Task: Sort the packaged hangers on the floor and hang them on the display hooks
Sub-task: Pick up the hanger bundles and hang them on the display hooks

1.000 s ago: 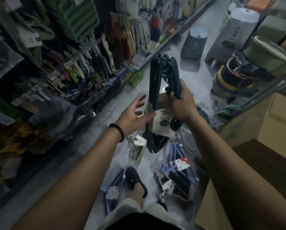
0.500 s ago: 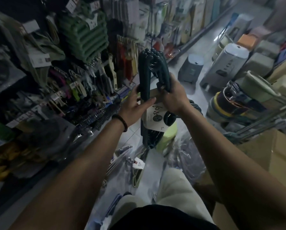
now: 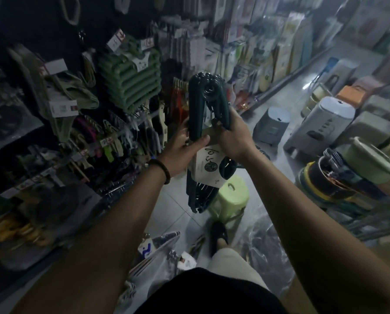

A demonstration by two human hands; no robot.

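While your left grip (image 3: 180,152) and right grip (image 3: 232,137) are clasping the dark green hanger pack (image 3: 198,105) over the floor (image 3: 173,208) beside the display hooks (image 3: 119,125), you are probably wanting its top loops facing a hook.

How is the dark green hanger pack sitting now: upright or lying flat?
Upright. The hanger pack stands on end in the air, left hand and right hand gripping its upper half.

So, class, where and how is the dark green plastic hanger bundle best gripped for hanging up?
Grip the dark green plastic hanger bundle at its middle, above the white card label, from both sides, as the left hand and right hand do. It stands upright, so its rounded top is left free.
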